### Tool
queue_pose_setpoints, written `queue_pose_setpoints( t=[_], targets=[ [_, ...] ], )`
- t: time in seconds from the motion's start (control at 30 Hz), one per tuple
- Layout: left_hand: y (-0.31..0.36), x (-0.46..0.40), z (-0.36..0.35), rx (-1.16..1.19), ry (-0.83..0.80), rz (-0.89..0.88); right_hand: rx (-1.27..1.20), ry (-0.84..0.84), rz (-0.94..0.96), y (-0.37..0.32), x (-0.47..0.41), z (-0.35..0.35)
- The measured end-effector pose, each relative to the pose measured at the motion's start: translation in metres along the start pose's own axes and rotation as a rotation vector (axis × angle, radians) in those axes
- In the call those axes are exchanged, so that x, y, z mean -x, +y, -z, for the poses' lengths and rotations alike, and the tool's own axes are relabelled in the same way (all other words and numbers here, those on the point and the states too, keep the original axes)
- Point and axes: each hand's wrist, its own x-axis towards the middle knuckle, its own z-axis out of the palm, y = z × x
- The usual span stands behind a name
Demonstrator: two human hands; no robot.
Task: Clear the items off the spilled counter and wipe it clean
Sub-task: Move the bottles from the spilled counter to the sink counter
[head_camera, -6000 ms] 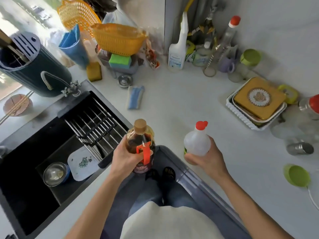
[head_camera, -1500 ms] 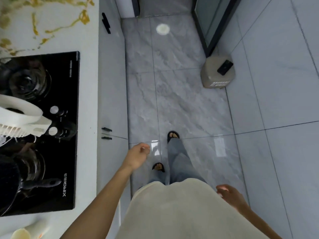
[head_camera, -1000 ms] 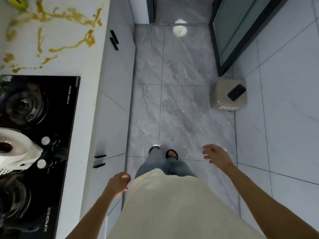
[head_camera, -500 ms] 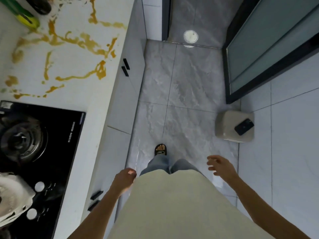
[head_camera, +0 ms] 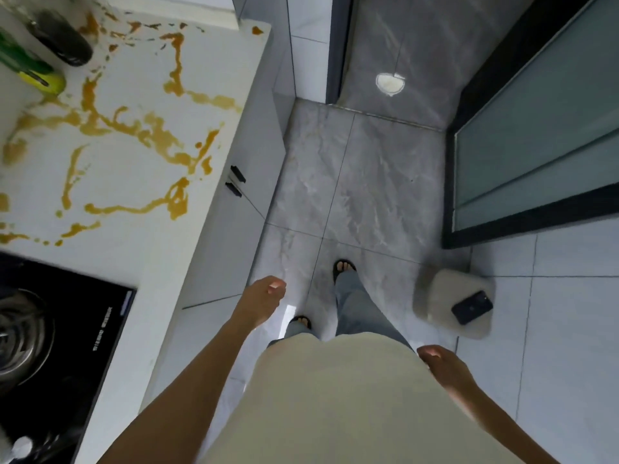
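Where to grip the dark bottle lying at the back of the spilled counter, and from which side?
Grip the dark bottle across its round body, coming from above: it lies on its side on the counter, with the green bottle close alongside. Its far end runs out of view. Both hands hold nothing, so the left hand, nearer, fits.

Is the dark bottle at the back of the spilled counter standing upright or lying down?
Lying down, it seems: the dark bottle shows its long side along the counter, beside the green bottle, amid orange spill.

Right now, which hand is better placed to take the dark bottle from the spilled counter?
Left. The left hand is empty and beside the counter; the dark bottle lies far back there. The right hand, also empty, hangs on the opposite side.
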Motion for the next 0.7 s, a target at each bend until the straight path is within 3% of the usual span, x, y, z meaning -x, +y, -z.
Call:
queue_pose_setpoints(
  t=[0.1, 0.37, 0.47, 0.57, 0.7],
  targets=[
    [0.010, -0.003, -0.003, -0.008, 0.021, 0.081, -0.049, -0.050, 0.021, -0.049, -0.041, 0.044],
    [-0.009, -0.003, -0.017, -0.006, 0.099, 0.364, -0.049, -0.091, 0.317, -0.236, -0.124, 0.143],
    [-0.016, 0.000, -0.018, 0.001, 0.036, 0.453, -0.026, -0.126, 0.432, -0.307, -0.138, 0.154],
    [-0.020, -0.004, -0.016, 0.145, 0.074, 0.564, 0.023, -0.153, 0.514, -0.366, -0.146, 0.153],
    [-0.011, -0.026, 0.003, 0.300, 0.091, 0.580, 0.083, -0.188, 0.578, -0.419, -0.155, 0.146]
  ],
)
